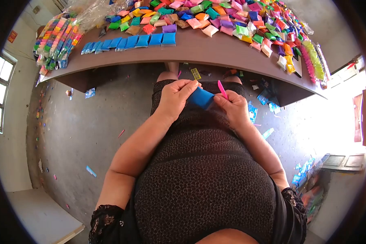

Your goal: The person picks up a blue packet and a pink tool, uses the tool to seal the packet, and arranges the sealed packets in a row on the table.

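Above my lap I hold a small blue packet [201,98] between both hands. The thumb and fingers of my left hand [175,96] pinch its left end. My right hand [234,107] grips the right end, and a pink plastic knife [222,89] sticks up from between its thumb and fingers. Across from me, a row of similar blue packets [142,41] lies along the near edge of the brown table [215,51].
Many small coloured packets [215,12] are heaped at the back of the table. Bundled packets [59,38] stand at its left end, and pink and green strips [313,61] hang at the right. Wrapper scraps [91,171] litter the grey floor [89,134].
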The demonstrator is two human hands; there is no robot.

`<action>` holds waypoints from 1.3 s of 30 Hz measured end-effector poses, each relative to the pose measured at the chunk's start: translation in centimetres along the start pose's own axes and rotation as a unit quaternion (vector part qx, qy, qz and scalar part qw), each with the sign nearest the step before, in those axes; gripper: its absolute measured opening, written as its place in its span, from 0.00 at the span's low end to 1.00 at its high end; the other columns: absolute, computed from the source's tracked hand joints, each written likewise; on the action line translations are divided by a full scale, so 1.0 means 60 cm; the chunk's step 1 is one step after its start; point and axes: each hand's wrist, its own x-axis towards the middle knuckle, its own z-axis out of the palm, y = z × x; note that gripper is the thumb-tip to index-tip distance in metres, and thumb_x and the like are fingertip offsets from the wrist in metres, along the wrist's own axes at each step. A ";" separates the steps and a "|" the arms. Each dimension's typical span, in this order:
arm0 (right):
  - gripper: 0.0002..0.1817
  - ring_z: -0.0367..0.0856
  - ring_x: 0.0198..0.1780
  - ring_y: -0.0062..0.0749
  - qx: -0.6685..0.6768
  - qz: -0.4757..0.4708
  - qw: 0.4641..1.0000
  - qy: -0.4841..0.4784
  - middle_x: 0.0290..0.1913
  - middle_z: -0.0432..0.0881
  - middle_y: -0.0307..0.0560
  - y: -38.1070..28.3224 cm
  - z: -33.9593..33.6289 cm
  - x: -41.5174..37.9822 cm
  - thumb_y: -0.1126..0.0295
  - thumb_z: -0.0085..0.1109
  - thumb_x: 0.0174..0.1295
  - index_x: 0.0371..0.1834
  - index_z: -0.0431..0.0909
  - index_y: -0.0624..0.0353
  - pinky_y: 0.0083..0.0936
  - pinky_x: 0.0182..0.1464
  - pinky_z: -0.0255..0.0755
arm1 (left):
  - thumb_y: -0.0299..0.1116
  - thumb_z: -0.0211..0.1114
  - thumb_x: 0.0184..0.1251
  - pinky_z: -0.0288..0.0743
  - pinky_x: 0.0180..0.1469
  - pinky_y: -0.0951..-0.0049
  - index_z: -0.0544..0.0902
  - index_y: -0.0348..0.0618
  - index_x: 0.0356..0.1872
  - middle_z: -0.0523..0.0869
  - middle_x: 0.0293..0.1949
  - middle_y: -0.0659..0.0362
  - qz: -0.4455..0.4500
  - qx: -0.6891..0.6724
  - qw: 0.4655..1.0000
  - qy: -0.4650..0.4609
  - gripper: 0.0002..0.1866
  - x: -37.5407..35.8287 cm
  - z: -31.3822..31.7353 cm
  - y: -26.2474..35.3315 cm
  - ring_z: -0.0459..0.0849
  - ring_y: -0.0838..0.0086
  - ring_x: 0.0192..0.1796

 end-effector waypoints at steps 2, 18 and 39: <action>0.10 0.70 0.30 0.13 0.092 0.018 0.996 -0.005 0.27 0.79 0.33 0.025 0.006 0.009 0.66 0.68 0.64 0.38 0.85 0.63 0.15 0.33 0.64 | 0.42 0.63 0.73 0.77 0.53 0.72 0.84 0.40 0.50 0.87 0.47 0.59 0.018 0.006 1.000 0.019 0.16 0.000 0.004 0.004 0.84 0.76 0.47; 0.15 0.73 0.33 0.17 0.259 -0.016 0.963 0.068 0.39 0.81 0.38 0.033 -0.021 0.038 0.62 0.50 0.76 0.53 0.81 0.59 0.16 0.36 0.69 | 0.33 0.61 0.74 0.80 0.57 0.60 0.73 0.41 0.60 0.83 0.54 0.51 -0.103 -0.205 0.972 -0.048 0.18 -0.012 0.027 0.003 0.85 0.64 0.53; 0.09 0.73 0.29 0.14 0.099 0.030 0.988 -0.115 0.27 0.79 0.33 -0.071 -0.047 0.070 0.68 0.70 0.59 0.38 0.85 0.62 0.15 0.32 0.64 | 0.41 0.75 0.61 0.79 0.39 0.78 0.82 0.38 0.40 0.87 0.34 0.58 -0.168 0.074 0.978 -0.096 0.17 -0.025 0.035 0.014 0.83 0.79 0.33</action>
